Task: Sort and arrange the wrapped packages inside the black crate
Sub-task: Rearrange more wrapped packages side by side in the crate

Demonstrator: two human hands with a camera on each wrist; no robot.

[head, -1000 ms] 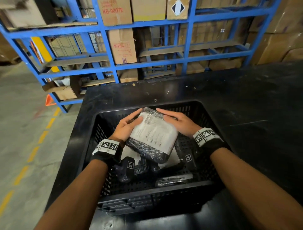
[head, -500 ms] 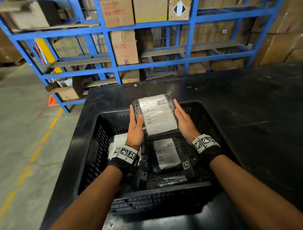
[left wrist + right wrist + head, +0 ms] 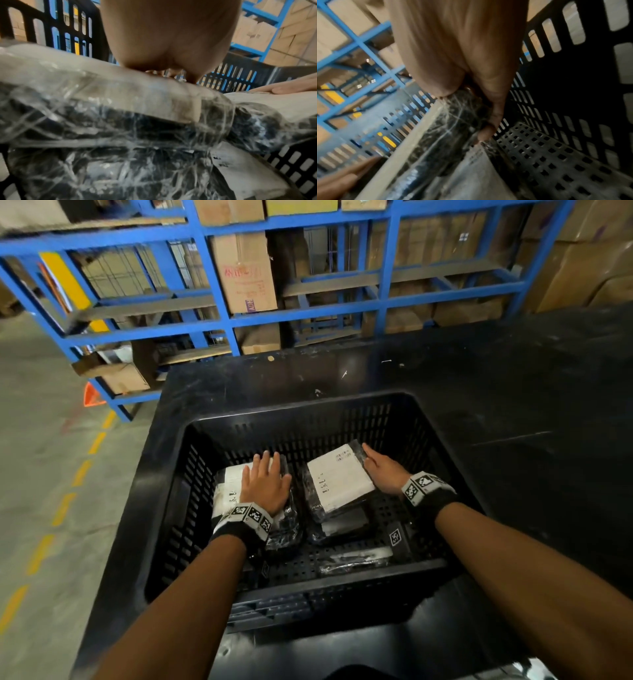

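Observation:
The black crate (image 3: 301,405) stands on a black table and holds several film-wrapped dark packages with white labels. My left hand (image 3: 265,474) lies flat, fingers straight, on top of the left package (image 3: 228,484); the left wrist view shows the left hand (image 3: 171,73) pressing that left package (image 3: 102,88). My right hand (image 3: 376,467) grips the right edge of a tilted labelled package (image 3: 337,481), which leans on another package (image 3: 346,527) beneath it. In the right wrist view the right hand (image 3: 471,97) curls around the labelled package's wrapped edge (image 3: 457,116).
A thin wrapped package (image 3: 356,558) lies near the crate's front wall. The perforated crate floor (image 3: 387,508) is bare at the right. Blue shelving (image 3: 308,313) with cardboard boxes stands behind the table. The concrete floor (image 3: 51,474) with yellow dashes lies to the left.
The package held up between both hands has come down onto the right stack, now held by the right hand only. The left hand has moved onto the left package.

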